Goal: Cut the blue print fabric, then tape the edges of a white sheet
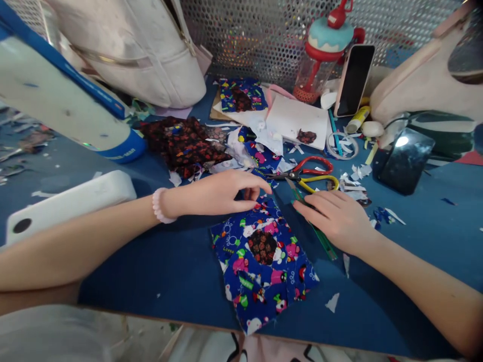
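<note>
Cloth [260, 286] lay near side of our left hand [222, 192], fingertips parted, left of our right hand [343, 218]; grip on green tool [325, 244] unclear.

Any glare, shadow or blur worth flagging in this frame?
Head view: bright glare on the glossy black slab at right; head view: soft shadow on the table below the right forearm; head view: lettering on the blue-and-white cylinder is soft, while the nearest patterned cloth looks fairly crisp.

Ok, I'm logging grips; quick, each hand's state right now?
Left hand: loosely open by the blue cloth, no hold visible.
Right hand: over the green tool; grip can't be told.
</note>
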### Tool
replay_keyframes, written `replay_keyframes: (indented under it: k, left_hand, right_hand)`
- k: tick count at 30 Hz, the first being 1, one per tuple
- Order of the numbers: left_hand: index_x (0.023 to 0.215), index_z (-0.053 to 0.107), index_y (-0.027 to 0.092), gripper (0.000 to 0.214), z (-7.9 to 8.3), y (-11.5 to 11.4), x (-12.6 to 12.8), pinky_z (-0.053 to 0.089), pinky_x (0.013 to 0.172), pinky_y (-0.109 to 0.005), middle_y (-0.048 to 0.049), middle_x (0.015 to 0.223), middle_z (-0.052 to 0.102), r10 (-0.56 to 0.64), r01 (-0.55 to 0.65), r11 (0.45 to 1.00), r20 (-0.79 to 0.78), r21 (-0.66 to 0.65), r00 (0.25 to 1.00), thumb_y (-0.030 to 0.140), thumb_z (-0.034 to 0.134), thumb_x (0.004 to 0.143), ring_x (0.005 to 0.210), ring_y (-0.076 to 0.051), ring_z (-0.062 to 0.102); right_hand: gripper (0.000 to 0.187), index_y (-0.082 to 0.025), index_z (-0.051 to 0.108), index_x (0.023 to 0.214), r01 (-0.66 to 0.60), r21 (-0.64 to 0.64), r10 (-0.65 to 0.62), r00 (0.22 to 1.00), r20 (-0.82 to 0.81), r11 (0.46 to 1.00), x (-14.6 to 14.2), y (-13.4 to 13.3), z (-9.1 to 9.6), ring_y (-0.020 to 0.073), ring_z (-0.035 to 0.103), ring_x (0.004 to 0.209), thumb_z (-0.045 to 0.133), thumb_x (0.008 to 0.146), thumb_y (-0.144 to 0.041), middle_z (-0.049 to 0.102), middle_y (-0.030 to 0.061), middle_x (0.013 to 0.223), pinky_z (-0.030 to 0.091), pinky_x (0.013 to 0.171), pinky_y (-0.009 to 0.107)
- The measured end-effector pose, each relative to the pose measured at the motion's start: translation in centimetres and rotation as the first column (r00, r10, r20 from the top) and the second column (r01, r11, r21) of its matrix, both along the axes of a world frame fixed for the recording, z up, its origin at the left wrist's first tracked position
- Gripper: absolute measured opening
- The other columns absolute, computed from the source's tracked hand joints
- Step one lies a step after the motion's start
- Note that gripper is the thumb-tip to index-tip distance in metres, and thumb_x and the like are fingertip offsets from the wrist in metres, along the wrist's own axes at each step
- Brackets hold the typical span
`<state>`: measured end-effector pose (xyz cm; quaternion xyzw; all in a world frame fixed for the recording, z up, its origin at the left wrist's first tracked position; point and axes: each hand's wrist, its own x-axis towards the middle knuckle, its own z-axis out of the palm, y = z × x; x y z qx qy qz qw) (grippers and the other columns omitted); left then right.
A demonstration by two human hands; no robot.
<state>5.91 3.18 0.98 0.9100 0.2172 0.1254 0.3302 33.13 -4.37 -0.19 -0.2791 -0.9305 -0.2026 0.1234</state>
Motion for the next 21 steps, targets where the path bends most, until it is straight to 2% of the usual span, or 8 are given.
replay_keyframes:
  k: [3, 8, 10, 14, 17, 19, 21]
  left_hand:
    - [0.117, 0.058, 0.017, 0.034, 0.0, -0.1, 0.0, 0.045, 0.071, -0.019, 0.0029, 0.081, 0.066, 0.075, -0.067, 0.994, 0.102, -0.082, 0.992, 0.016, 0.060, 0.083, 0.071, -0.009, 0.060]
    - [0.101, 0.065, 0.018, 0.019, -0.1, -0.8, 0.4, 0.048, 0.070, -0.019, 0.0019, 0.081, 0.067, 0.155, -0.124, 0.977, 0.186, -0.171, 0.970, 0.016, 0.060, 0.082, 0.073, -0.009, 0.061]
    - [0.103, 0.064, 0.017, 0.021, -0.2, -1.2, 0.7, 0.049, 0.070, -0.019, 0.0016, 0.080, 0.065, 0.187, -0.138, 0.967, 0.230, -0.215, 0.955, 0.016, 0.059, 0.082, 0.073, -0.009, 0.061]
    - [0.113, 0.057, 0.016, 0.032, -0.3, -2.1, 1.1, 0.052, 0.076, -0.021, 0.0012, 0.082, 0.063, 0.219, -0.121, 0.944, 0.310, -0.306, 0.925, 0.013, 0.059, 0.081, 0.076, -0.009, 0.062]
    - [0.116, 0.054, 0.016, 0.034, 0.0, -2.8, 1.2, 0.052, 0.075, -0.022, 0.0007, 0.083, 0.063, 0.190, -0.074, 0.934, 0.311, -0.349, 0.931, 0.013, 0.059, 0.082, 0.076, -0.009, 0.062]
    - [0.116, 0.052, 0.016, 0.035, 0.3, -3.6, 1.3, 0.051, 0.075, -0.022, 0.0013, 0.083, 0.064, 0.163, -0.064, 0.943, 0.282, -0.328, 0.946, 0.013, 0.059, 0.083, 0.076, -0.010, 0.063]
    - [0.114, 0.052, 0.018, 0.032, 0.6, -4.4, 1.5, 0.050, 0.075, -0.021, 0.0029, 0.082, 0.065, 0.130, -0.069, 0.966, 0.240, -0.248, 0.962, 0.013, 0.060, 0.083, 0.076, -0.009, 0.064]
  right_hand:
    - [0.024, -0.011, 0.067, 0.103, -0.003, -0.016, 0.003, 1.000, 0.002, 1.000, 0.0, 0.1, 0.0, 0.0192, 0.060, 0.077, 0.046, 0.092, -0.005, 0.070, 0.0098, 0.087, 0.041, 0.065, 0.032]
    - [0.024, -0.013, 0.065, 0.107, -0.048, -0.037, 0.048, 0.999, -0.006, 0.998, 0.1, 0.2, -0.3, 0.0192, 0.061, 0.081, 0.047, 0.092, -0.006, 0.070, 0.0093, 0.090, 0.042, 0.069, 0.032]
    - [0.026, -0.014, 0.063, 0.111, -0.030, -0.054, 0.029, 0.999, -0.027, 0.998, 0.0, 0.1, -0.5, 0.0196, 0.062, 0.082, 0.047, 0.092, -0.007, 0.070, 0.0095, 0.092, 0.043, 0.068, 0.032]
    - [0.029, -0.014, 0.058, 0.118, -0.004, -0.191, -0.033, 0.981, -0.192, 0.982, -0.5, -0.4, -0.4, 0.0213, 0.063, 0.087, 0.046, 0.092, -0.010, 0.069, 0.0106, 0.096, 0.048, 0.075, 0.034]
    - [0.032, -0.014, 0.052, 0.124, -0.038, -0.423, -0.153, 0.900, -0.407, 0.905, -1.4, -1.3, 0.2, 0.0195, 0.064, 0.093, 0.046, 0.093, -0.014, 0.068, 0.0109, 0.102, 0.051, 0.081, 0.032]
    - [0.033, -0.016, 0.050, 0.125, -0.099, -0.570, -0.242, 0.837, -0.490, 0.815, -2.1, -1.9, 0.7, 0.0165, 0.065, 0.091, 0.048, 0.093, -0.016, 0.069, 0.0081, 0.100, 0.052, 0.079, 0.027]
    - [0.030, -0.017, 0.052, 0.122, -0.172, -0.660, -0.315, 0.773, -0.550, 0.732, -2.8, -2.5, 1.1, 0.0139, 0.066, 0.084, 0.051, 0.092, -0.018, 0.070, 0.0046, 0.096, 0.053, 0.076, 0.024]
